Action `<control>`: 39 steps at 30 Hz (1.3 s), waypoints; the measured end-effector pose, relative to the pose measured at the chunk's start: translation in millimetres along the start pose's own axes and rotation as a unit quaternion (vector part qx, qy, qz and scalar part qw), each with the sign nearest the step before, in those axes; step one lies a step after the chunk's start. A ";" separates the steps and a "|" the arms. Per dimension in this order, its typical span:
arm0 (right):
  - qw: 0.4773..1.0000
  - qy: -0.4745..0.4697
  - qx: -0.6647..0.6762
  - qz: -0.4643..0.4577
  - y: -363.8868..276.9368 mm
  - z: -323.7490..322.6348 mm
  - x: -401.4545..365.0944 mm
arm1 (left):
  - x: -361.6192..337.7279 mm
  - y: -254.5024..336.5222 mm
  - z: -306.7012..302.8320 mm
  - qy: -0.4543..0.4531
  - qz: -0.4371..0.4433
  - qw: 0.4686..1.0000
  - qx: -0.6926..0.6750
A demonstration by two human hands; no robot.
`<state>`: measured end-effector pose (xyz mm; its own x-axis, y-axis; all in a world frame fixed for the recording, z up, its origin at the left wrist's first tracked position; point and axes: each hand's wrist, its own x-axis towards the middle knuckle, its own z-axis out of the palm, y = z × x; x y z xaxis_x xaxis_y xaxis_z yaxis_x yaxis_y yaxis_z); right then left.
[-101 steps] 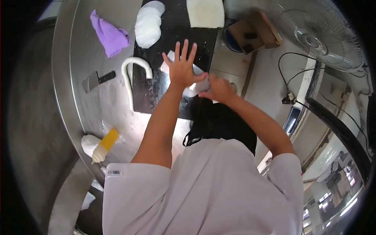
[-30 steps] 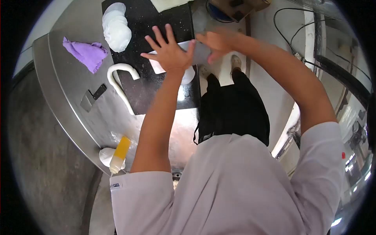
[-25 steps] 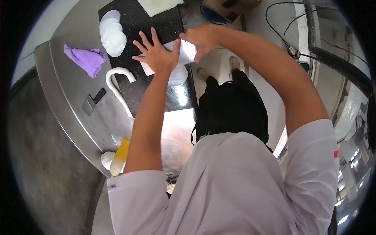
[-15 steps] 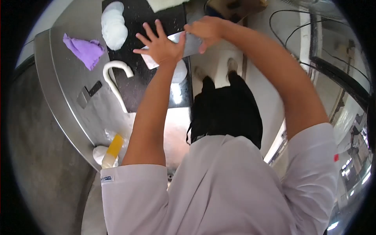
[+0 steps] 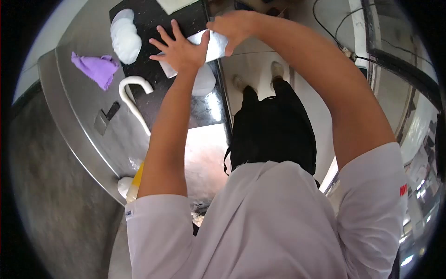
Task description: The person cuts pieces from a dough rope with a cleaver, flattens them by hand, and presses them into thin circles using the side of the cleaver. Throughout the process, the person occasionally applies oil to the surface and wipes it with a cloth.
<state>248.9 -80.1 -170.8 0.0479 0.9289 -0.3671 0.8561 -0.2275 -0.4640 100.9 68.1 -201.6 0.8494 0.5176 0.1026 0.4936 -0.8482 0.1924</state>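
Observation:
A wide, flat metal blade [image 5: 215, 47] lies over the black slab [image 5: 139, 109], reaching past its right edge. My left hand [image 5: 182, 52] is flat on the blade with the fingers spread. My right hand [image 5: 234, 30] is closed round the blade's right end; any handle is hidden inside it. Just below the blade, partly behind my left forearm, is a pale round disc [image 5: 203, 81]. White dough rounds [image 5: 125, 42] overlap in a pile at the slab's upper left. A hook-shaped white dough rope [image 5: 132, 100] lies across the slab's left edge.
On the steel counter [image 5: 79, 100] left of the slab are a crumpled purple cloth [image 5: 96, 69] and a scraper with a black handle [image 5: 106, 118]. A yellow bottle [image 5: 135, 179] is partly behind my left arm. Something pale and flat [image 5: 175, 4] is at the top edge.
The whole view has shifted slightly, so the slab and both hands appear higher and further left. My hands keep the same hold on the blade. My left arm now covers more of the yellow bottle.

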 end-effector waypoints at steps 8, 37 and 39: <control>0.995 0.043 -0.077 -0.036 28.1 35.6 9.3 | 7.2 -0.7 10.2 0.010 0.052 0.999 0.013; 0.968 0.199 0.125 0.086 -24.6 26.9 11.9 | 69.1 -43.3 -11.9 0.037 0.276 0.960 -0.015; 0.965 0.217 0.087 0.120 -24.2 -3.6 23.1 | 86.0 -41.5 -15.2 0.094 0.268 0.959 0.021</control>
<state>231.1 -52.1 -165.2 0.4779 0.8693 -0.1265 0.6960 -0.4626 -0.5492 150.7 149.5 -185.9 0.9361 0.0144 0.3514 0.0063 -0.9997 0.0242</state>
